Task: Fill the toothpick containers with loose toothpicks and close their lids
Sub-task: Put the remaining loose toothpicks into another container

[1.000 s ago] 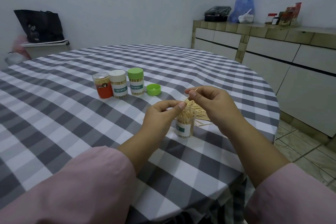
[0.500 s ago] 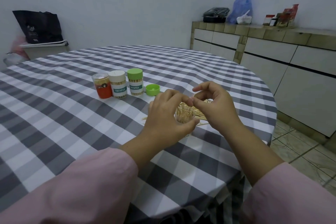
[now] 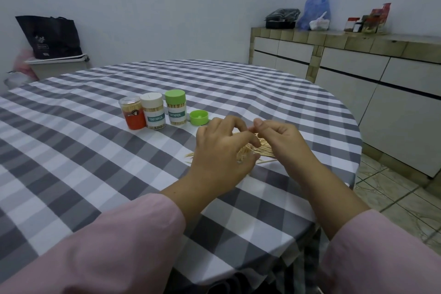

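My left hand (image 3: 219,157) curls around an open toothpick container standing on the checked tablecloth; the hand hides its body. Only the toothpick tips (image 3: 244,153) sticking out of the container show. My right hand (image 3: 284,141) is just to the right with fingers curled, thumb and forefinger pinching toothpicks beside my left fingertips above the container. Loose toothpicks (image 3: 266,150) lie on the cloth behind and under both hands. A loose green lid (image 3: 199,117) lies beyond my left hand.
Three closed containers stand in a row left of the lid: a red one (image 3: 133,113), a white-lidded one (image 3: 154,111) and a green-lidded one (image 3: 176,107). The round table's edge (image 3: 353,150) curves close on the right. A counter (image 3: 358,40) runs along the right wall.
My left hand moved from the container's side to wrap over it. My right hand lowered its bundle of toothpicks toward the container's mouth. The camera view tilted slightly.
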